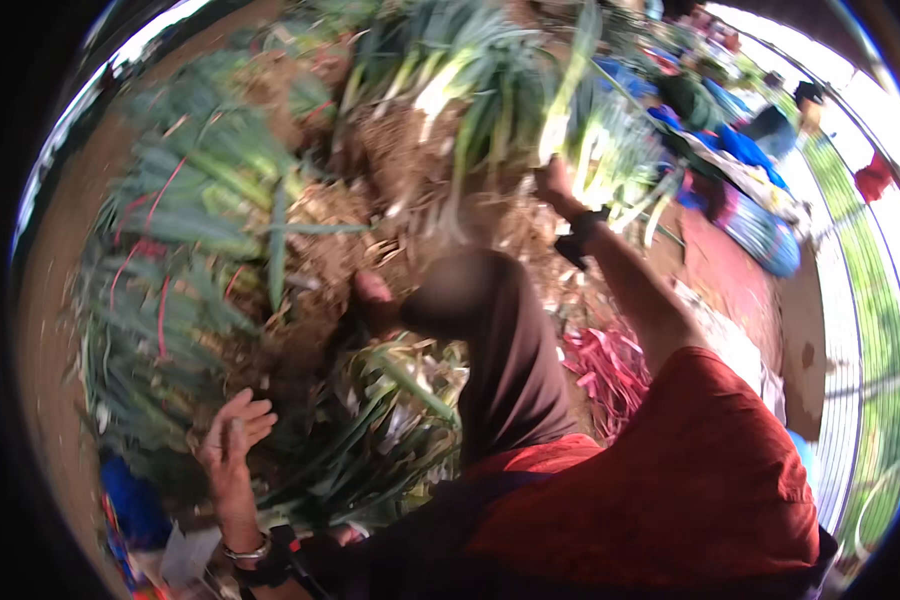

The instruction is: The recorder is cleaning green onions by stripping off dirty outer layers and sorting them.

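Observation:
My right hand [556,184] is stretched far forward, its fingers closed on the pale lower end of a leek [568,95] that points upward with its green leaves at the far end. Around it lie loose leeks [420,85], some with roots and soil showing. At the lower left, my left hand [236,432] is raised with fingers apart and nothing in it. It hovers near tied bundles of leeks [160,270] and above dark green leaves. Motion blurs much of the picture.
Pink-red strips [610,372] lie in a heap right of my knee [470,285]. Cut leaves [400,400] are strewn left of my leg. Blue and coloured sacks [755,225] sit at the right, beside a striped railing [860,330]. A blue item [135,500] rests at the lower left.

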A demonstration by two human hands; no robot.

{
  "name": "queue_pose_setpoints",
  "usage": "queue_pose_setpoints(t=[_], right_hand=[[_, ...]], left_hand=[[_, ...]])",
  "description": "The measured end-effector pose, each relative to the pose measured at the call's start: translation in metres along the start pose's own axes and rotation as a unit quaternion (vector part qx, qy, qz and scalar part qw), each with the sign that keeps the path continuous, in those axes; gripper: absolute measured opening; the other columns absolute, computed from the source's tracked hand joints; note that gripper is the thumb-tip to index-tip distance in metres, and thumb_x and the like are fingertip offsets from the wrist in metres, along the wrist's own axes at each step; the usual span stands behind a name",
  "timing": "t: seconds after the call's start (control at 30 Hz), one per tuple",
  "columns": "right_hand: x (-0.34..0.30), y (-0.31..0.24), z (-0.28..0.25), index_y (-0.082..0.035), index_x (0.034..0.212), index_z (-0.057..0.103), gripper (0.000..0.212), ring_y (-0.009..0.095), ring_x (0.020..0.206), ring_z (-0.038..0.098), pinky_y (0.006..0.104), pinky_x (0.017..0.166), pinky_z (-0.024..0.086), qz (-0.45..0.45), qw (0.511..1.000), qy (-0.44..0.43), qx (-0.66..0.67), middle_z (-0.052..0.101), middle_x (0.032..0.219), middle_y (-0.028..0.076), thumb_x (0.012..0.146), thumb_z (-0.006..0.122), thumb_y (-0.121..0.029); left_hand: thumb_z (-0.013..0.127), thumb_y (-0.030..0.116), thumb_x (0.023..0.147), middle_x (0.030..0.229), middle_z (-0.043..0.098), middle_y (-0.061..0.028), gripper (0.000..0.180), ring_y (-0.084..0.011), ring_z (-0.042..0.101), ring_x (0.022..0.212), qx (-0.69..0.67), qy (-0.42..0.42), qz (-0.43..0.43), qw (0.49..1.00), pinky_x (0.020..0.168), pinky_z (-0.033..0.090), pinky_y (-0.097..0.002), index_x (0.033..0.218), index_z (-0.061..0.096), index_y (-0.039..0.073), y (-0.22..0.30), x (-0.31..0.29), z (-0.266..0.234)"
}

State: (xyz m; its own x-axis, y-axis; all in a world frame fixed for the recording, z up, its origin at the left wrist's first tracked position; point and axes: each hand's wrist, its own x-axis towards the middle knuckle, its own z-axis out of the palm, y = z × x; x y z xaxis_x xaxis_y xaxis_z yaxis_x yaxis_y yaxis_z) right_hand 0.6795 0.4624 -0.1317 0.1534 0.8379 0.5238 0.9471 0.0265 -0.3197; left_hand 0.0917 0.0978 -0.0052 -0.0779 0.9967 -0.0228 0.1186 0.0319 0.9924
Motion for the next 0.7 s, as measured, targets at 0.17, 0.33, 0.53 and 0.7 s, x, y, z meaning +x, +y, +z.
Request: queue_pose_setpoints(t=[0.17,0.33,0.53,0.7], right_hand=[[-0.019,-0.144,0.05,-0.002,0.116,0.051,0.039,0.021,0.066,0.059,0.0345,0.053,0.049,0.066,0.918,-0.315,0.231,0.06,0.09,0.011,0.083,0.061,-0.02],[-0.106,-0.362,0.069,-0.005,0.11,0.053,0.029,0.016,0.061,0.061,0.0299,0.049,0.052,0.062,0.744,-0.552,0.371,0.064,0.089,0.007,0.084,0.06,-0.017],[-0.259,-0.548,0.137,-0.006,0.103,0.057,0.02,0.014,0.067,0.062,0.0306,0.06,0.055,-0.058,0.597,-0.697,0.392,0.064,0.089,0.007,0.091,0.057,-0.021],[-0.412,-0.642,0.173,-0.004,0.106,0.057,0.026,0.02,0.074,0.064,0.032,0.067,0.055,-0.083,0.533,-0.715,0.444,0.065,0.088,0.011,0.088,0.061,-0.023]], left_hand=[[0.048,0.035,0.094,0.106,0.063,-0.016,0.046,-0.023,0.064,0.094,-0.022,0.255,-0.015,0.967,0.084,0.05,-0.0313,0.12,0.053,-0.003,-0.019,-0.066,-0.096],[0.052,0.026,0.093,0.107,0.063,-0.0162,0.038,-0.0237,0.063,0.097,-0.094,0.461,0.064,0.88,0.085,0.05,-0.0316,0.118,0.053,-0.002,-0.044,-0.091,-0.158],[0.051,0.017,0.094,0.103,0.065,-0.0149,0.027,-0.0228,0.063,0.095,-0.153,0.539,0.108,0.821,0.084,0.05,-0.0325,0.113,0.057,-0.001,-0.05,-0.144,-0.16],[0.053,0.017,0.093,0.095,0.066,-0.0134,0.024,-0.0216,0.064,0.087,-0.245,0.575,0.063,0.778,0.08,0.05,-0.0333,0.107,0.058,-0.002,-0.042,-0.178,-0.152]])
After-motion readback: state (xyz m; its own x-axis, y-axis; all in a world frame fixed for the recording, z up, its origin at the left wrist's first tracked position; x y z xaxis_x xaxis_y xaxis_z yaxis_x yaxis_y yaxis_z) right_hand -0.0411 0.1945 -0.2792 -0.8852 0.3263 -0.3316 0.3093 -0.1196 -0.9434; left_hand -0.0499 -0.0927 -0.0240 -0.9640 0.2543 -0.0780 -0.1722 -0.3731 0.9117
